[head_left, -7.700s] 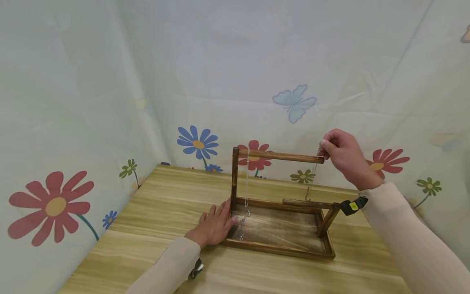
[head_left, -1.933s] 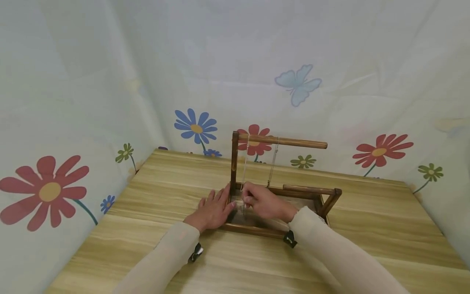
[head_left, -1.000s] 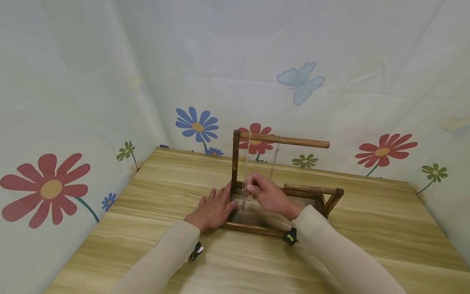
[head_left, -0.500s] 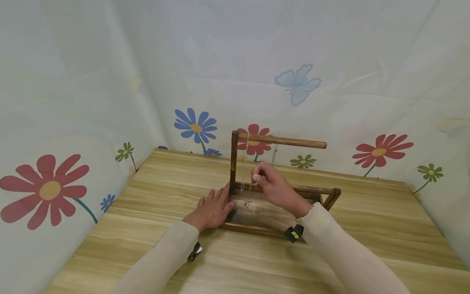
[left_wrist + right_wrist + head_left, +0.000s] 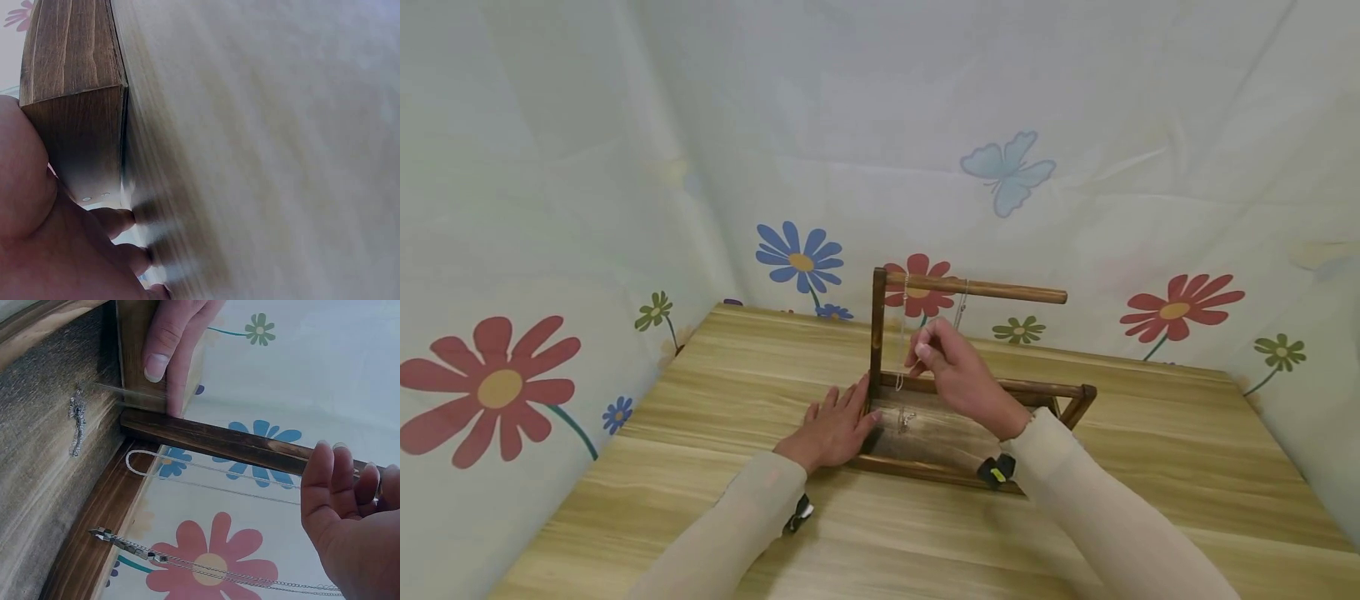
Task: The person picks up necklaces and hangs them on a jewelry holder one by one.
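My left hand [image 5: 831, 425] lies with spread, straight fingers on the table, its inner edge against a brown wooden jewelry stand [image 5: 877, 333]. Over the stand's tray [image 5: 925, 471], my right hand [image 5: 966, 375] has thumb and index finger together, apparently pinching a fine silver necklace. A bunched part of that necklace [image 5: 76, 422] shows at the tray floor in the right wrist view, with a blurred strand running from it. Two other items hang from the top bar [image 5: 1015, 292]: a thin looped chain [image 5: 219, 472] and a chain with silver beads [image 5: 137, 550].
A shorter, lower wooden arm [image 5: 1052, 388] reaches in from the stand's right post [image 5: 1077, 404]. The wood-grain table [image 5: 700, 400] extends around the stand. Behind it hangs a pale curtain [image 5: 865, 125] printed with flowers and a butterfly.
Earlier my right hand was at the top bar's right end with a chain; that chain now hangs mid-bar. Since then the hand reached into the tray and rose slightly. My left hand stayed put.
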Demonstrator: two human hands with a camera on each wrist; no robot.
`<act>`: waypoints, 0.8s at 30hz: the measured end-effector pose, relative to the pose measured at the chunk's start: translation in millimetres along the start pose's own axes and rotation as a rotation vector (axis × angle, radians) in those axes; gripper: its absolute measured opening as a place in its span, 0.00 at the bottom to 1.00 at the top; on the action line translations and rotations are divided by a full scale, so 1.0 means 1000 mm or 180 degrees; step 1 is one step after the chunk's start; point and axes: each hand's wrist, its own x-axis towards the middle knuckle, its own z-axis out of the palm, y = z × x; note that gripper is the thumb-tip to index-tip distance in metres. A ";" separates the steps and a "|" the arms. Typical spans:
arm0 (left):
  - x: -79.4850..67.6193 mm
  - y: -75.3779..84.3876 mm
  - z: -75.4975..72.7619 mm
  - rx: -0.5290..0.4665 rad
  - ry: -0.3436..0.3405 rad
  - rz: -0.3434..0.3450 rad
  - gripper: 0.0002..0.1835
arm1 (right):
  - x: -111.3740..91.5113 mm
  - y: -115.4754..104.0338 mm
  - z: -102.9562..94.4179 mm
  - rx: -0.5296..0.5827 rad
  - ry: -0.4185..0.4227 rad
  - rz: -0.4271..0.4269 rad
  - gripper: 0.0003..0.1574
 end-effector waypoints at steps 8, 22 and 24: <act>0.004 -0.002 0.002 0.0037 0.0024 0.0011 0.40 | -0.001 0.017 0.006 -0.0921 -0.0670 0.0256 0.08; 0.006 -0.001 0.001 0.0092 -0.0065 0.0033 0.39 | 0.006 0.075 0.043 -0.2492 -0.1942 0.0354 0.12; 0.006 -0.002 0.002 0.0072 -0.0059 0.0006 0.39 | 0.006 0.076 0.047 -0.2569 -0.1965 0.0284 0.18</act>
